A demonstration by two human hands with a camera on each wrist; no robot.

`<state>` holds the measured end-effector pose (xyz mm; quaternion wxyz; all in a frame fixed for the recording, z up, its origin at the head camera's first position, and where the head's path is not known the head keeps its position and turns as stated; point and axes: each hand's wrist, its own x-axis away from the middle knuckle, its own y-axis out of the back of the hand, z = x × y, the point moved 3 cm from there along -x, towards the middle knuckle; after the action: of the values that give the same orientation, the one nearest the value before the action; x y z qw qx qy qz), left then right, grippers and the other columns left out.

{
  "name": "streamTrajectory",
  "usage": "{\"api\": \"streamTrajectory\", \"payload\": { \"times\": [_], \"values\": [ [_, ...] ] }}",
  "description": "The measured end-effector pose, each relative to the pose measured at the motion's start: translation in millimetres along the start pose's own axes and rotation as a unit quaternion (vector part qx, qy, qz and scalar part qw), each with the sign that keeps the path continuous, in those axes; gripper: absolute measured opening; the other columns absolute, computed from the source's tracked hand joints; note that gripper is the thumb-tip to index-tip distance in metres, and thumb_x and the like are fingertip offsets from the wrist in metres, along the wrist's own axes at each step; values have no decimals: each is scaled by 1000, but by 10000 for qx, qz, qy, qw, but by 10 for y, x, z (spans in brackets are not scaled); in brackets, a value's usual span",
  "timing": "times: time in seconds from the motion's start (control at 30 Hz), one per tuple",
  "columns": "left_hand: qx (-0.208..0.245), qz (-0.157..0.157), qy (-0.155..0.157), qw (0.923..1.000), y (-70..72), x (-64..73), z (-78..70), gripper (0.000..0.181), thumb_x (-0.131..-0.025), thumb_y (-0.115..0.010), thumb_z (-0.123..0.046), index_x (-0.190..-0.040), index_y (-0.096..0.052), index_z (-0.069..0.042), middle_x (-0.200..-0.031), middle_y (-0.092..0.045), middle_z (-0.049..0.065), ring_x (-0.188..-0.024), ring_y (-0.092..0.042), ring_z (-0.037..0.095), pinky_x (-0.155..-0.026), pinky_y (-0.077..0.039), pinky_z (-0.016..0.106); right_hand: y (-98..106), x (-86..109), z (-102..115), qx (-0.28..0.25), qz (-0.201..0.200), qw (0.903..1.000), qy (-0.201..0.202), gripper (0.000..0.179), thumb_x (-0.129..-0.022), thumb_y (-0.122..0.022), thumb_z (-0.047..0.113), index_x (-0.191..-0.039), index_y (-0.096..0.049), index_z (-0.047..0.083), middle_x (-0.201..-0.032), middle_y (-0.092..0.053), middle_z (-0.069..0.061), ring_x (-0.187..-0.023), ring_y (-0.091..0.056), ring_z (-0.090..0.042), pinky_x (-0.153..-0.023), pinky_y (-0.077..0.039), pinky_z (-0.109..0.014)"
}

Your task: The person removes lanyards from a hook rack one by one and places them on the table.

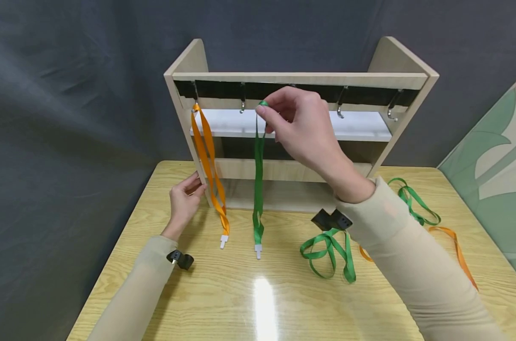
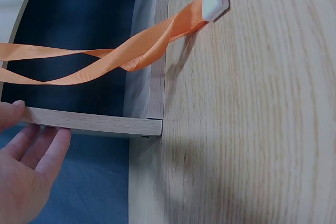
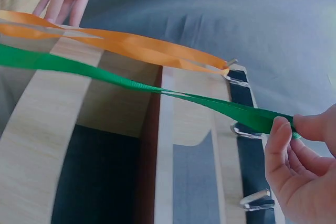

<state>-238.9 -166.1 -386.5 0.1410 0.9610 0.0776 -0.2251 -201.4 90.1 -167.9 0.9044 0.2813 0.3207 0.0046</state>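
Observation:
My right hand (image 1: 302, 125) pinches the top loop of a green lanyard (image 1: 259, 180) between thumb and fingers, in front of the wooden rack (image 1: 292, 170). The lanyard hangs down, with a white plastic clip (image 1: 258, 251) at its lower end. In the right wrist view, the held loop is close to a metal hook (image 3: 247, 131); whether they touch I cannot tell. An orange lanyard (image 1: 208, 151) hangs from the leftmost hook. Low on the rack's left side, my left hand (image 1: 184, 201) grips the edge of the side panel (image 2: 100, 122), thumb on one face and fingers on the other.
Right of the rack's middle are more hooks, such as one hook (image 1: 340, 103) and another (image 1: 392, 106). Loose green lanyards (image 1: 347, 265) and an orange lanyard (image 1: 459, 253) lie on the table (image 1: 215, 303), partly behind my right sleeve. A dark cloth (image 1: 92, 94) backs the scene.

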Motion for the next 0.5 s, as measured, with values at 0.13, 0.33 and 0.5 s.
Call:
{"api": "streamTrajectory", "payload": {
  "times": [0.13, 0.33, 0.5],
  "values": [
    [83, 10, -2, 10000, -9, -10, 14, 41, -84, -66, 12, -123, -57, 10, -103, -64, 29, -94, -63, 41, -75, -52, 18, 85, -9, 28, -13, -27, 9999, 154, 15, -92, -65, 19, -96, -69, 5, -74, -66, 0, -59, -60, -12, -52, -48, -25],
    [85, 2, -16, 10000, -22, -14, 19, 40, -84, -66, 12, -123, -58, 11, -103, -64, 29, -94, -63, 41, -75, -52, 17, 219, -41, 87, -93, -67, 9996, 270, 16, -93, -65, 17, -97, -69, 2, -78, -67, -3, -58, -60, -15, -52, -49, -25],
    [100, -18, -44, 9999, -28, -12, 12, 40, -83, -66, 12, -123, -58, 10, -103, -64, 29, -94, -63, 41, -76, -53, 20, 337, -56, 139, -236, -111, 9991, 321, 18, -92, -66, 16, -99, -69, 0, -83, -68, -9, -59, -59, -17, -55, -49, -25]
  ]
}}
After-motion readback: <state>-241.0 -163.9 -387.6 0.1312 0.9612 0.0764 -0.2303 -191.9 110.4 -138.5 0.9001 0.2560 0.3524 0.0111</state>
